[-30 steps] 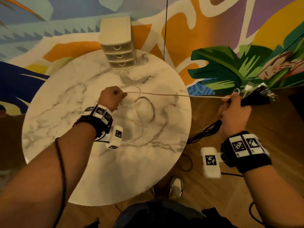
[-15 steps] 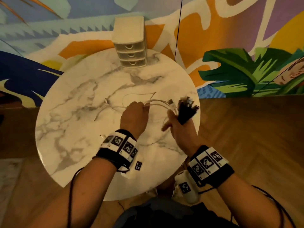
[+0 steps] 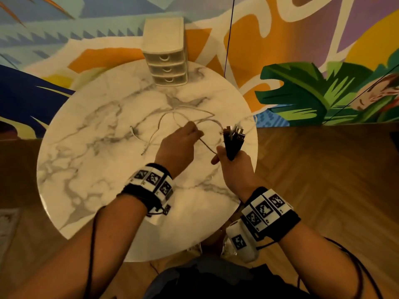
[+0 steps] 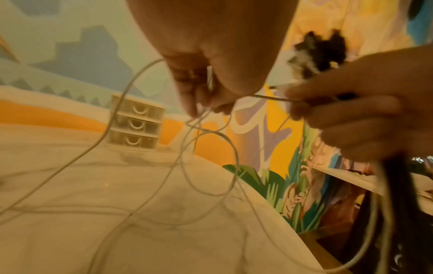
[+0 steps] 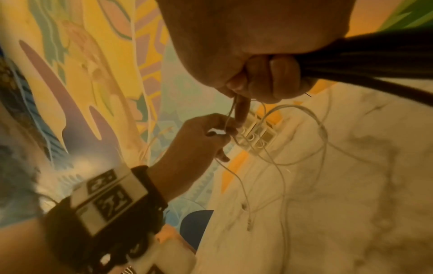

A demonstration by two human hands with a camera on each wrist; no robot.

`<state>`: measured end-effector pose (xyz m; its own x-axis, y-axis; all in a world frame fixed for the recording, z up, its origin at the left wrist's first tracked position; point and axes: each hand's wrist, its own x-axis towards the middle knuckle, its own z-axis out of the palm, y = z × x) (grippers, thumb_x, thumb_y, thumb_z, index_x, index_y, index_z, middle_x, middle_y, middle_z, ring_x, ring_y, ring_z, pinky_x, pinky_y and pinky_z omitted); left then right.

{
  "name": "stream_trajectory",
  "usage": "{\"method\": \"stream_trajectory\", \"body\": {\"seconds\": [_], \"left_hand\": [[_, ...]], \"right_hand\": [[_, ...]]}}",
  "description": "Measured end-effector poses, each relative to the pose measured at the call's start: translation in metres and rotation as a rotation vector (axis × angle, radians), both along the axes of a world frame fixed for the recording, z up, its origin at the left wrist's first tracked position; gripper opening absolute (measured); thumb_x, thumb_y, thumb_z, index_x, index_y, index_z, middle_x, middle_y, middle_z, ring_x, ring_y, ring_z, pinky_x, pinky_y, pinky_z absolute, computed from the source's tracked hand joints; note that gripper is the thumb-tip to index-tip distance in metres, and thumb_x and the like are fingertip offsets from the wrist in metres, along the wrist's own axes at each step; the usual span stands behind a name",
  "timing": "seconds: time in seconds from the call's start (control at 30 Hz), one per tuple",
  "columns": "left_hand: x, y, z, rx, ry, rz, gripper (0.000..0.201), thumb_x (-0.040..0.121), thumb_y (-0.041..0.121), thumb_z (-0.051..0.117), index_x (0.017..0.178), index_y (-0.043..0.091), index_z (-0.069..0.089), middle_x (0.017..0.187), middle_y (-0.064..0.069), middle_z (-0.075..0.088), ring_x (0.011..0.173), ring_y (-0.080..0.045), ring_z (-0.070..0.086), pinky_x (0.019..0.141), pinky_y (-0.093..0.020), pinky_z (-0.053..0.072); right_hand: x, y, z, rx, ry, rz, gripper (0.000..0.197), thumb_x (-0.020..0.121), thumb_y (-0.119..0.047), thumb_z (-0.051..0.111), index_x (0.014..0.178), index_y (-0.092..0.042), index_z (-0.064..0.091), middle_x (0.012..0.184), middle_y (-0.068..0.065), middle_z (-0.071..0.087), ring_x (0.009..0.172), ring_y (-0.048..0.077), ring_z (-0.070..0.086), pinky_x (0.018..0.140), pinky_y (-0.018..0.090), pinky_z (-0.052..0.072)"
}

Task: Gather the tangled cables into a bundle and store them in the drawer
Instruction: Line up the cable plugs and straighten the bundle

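Bright mural paint in orange, teal, purple and green leaves is covering the wall [image 3: 302, 50] across the top of the frame, and herringbone wooden flooring [image 3: 323, 180] is showing at the right. Filling the centre, a round white marble-patterned table [image 3: 90, 169] is carrying a small cream plastic three-drawer unit [image 3: 165, 61] at its upper edge, all drawers closed. Thin white cables [image 3: 183, 117] are looping loosely on the marble at centre. At centre, the left hand [image 3: 177, 143] is pinching one white cable between its fingertips. Just right of it, the right hand [image 3: 234, 162] is gripping a bundle of black cables [image 3: 233, 141], plugs pointing up, fingers curled tightly around it.
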<state>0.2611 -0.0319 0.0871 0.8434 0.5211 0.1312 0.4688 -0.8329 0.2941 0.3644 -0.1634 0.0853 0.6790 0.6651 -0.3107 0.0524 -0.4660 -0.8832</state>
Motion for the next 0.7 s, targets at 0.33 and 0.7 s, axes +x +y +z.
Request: {"method": "stream_trajectory", "body": {"seconds": [0.33, 0.7], "left_hand": [[-0.013, 0.035, -0.006, -0.535, -0.077, 0.202, 0.014, 0.094, 0.015, 0.054, 0.092, 0.012, 0.068, 0.092, -0.006, 0.067, 0.063, -0.018, 0.059, 0.06, -0.029, 0.048], [-0.026, 0.091, 0.068, -0.607, -0.862, 0.66, 0.014, 0.092, 0.011, 0.05, 0.085, 0.013, 0.062, 0.059, -0.003, 0.053, 0.035, -0.012, 0.036, 0.034, -0.021, 0.028]], "right_hand": [[0.017, -0.017, -0.017, -0.021, -0.051, -0.01, 0.041, 0.097, -0.032, 0.046, 0.061, -0.018, 0.06, 0.047, -0.007, 0.042, 0.038, 0.005, 0.04, 0.046, 0.021, 0.025], [0.027, -0.009, -0.042, -0.223, -0.083, -0.023, 0.031, 0.097, -0.027, 0.046, 0.071, -0.019, 0.062, 0.067, -0.001, 0.058, 0.053, 0.009, 0.047, 0.047, 0.023, 0.028]]}}
